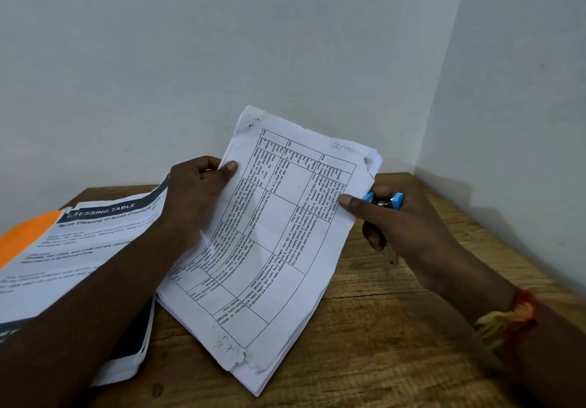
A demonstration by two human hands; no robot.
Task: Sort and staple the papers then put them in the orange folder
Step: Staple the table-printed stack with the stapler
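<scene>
The left hand (196, 185) grips the left edge of a stack of papers (279, 249), thumb on top and fingers curled behind it. The top sheet shows a printed table, and the stack stands tilted, its lower end resting on the wooden surface (396, 328). The right hand (402, 223) holds a blue stapler (385, 200) in its curled fingers, just beside the right edge of the stack, and its thumb presses on that edge. At the far left lies the orange folder (25, 236) with other printed sheets (95, 239) on it, partly under the left arm. A thread band (507, 315) is around the right wrist.
</scene>
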